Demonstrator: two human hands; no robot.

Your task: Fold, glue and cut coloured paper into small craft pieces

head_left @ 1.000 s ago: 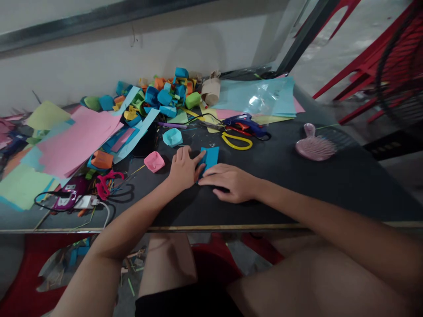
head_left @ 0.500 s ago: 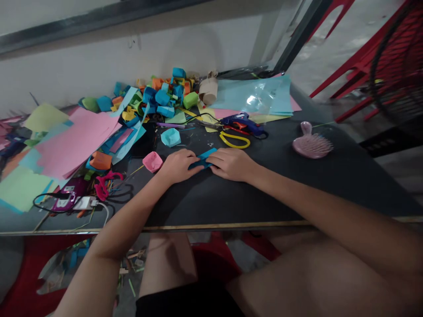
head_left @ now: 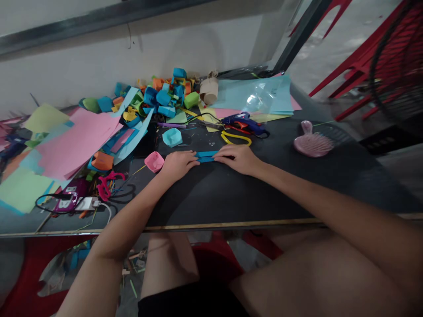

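A narrow folded strip of blue paper (head_left: 206, 156) lies on the dark table between my hands. My left hand (head_left: 180, 164) grips its left end, with fingers and thumb pressed together on the paper. At the opposite end, my right hand (head_left: 238, 158) pinches the strip; a crease line runs along its length. Left of my left hand sits a small pink paper cup (head_left: 154, 162). A light blue paper cup (head_left: 172, 137) stands behind it. Yellow-handled scissors (head_left: 235, 138) lie just beyond my right hand.
Many folded paper pieces (head_left: 163, 97) are heaped by the wall. Pink sheets (head_left: 77, 141) spread at left. A blue glue gun (head_left: 246, 124), a cardboard roll (head_left: 209, 90) and a pink hairbrush (head_left: 313, 144) lie on the table. A fan (head_left: 398, 66) stands at right.
My hands have drawn a little apart, the right one moving rightward. More of the blue strip shows between them, and it now lies level instead of slanted.
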